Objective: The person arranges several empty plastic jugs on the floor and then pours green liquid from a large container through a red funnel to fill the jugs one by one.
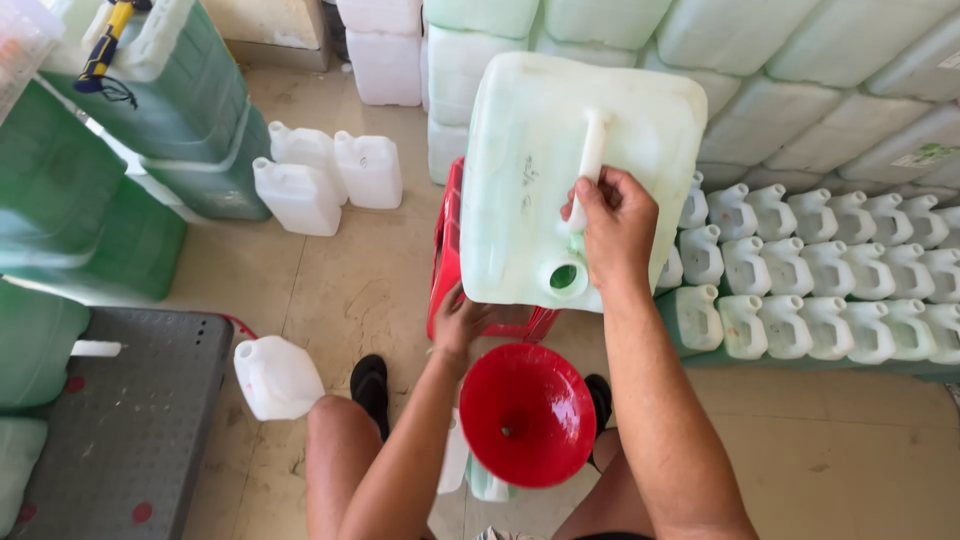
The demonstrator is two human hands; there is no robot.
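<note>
A large translucent pale-green jerrycan (pixel 540 170) lies tipped on a red crate (pixel 445 250), its open spout (pixel 563 278) facing down toward me. My right hand (pixel 615 225) grips the can's white handle. My left hand (pixel 458 322) holds the crate's near edge below the can. A red funnel (pixel 525 412) stands just under the spout, set in a small bottle between my legs that is mostly hidden.
Rows of small white jugs (pixel 830 270) line the floor on the right, before stacked large cans (pixel 800 80). Three white jugs (pixel 325 175) stand at the back left, one (pixel 275 378) near my left knee. Green-filled cans (pixel 120 160) and a grey pallet (pixel 130 420) fill the left.
</note>
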